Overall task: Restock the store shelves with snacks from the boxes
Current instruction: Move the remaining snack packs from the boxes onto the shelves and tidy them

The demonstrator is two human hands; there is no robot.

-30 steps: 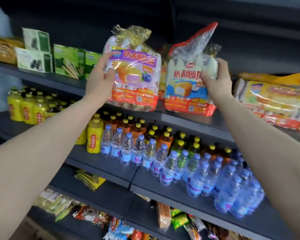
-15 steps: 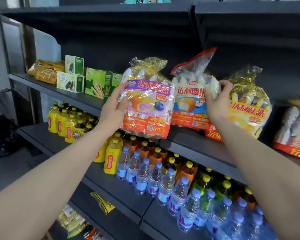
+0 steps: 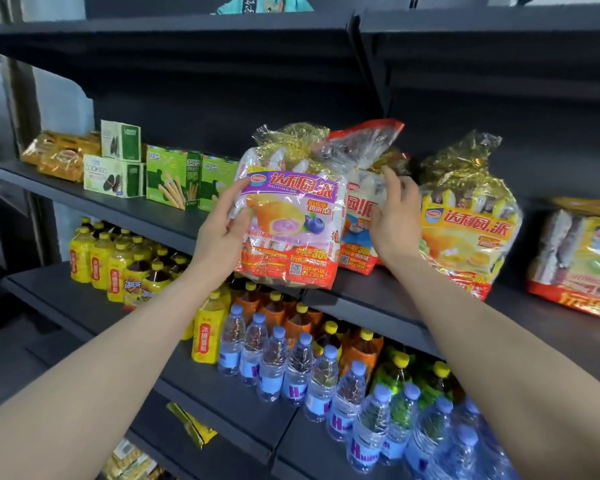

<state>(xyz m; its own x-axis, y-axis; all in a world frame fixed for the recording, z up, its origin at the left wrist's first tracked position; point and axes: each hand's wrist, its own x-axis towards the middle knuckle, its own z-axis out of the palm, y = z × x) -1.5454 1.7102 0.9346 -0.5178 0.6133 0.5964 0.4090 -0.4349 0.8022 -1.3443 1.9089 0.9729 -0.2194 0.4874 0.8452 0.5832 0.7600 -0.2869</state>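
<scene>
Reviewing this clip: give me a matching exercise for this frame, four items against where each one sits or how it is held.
Items:
1. purple-label cake bag
2. red-and-blue cake bag
3. yellow cake bag
4. green biscuit boxes

Places:
A. on the shelf, left of both hands
B. gripped by the left hand
C. on the shelf, right of the right hand
D. on the shelf, under the right hand's fingers

Pairs: 1-B, 2-D, 3-C, 4-A

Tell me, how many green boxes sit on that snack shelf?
4: two pale cookie boxes, one stacked on the other, then two brighter green boxes, one beside the other. More may hide behind.
</scene>
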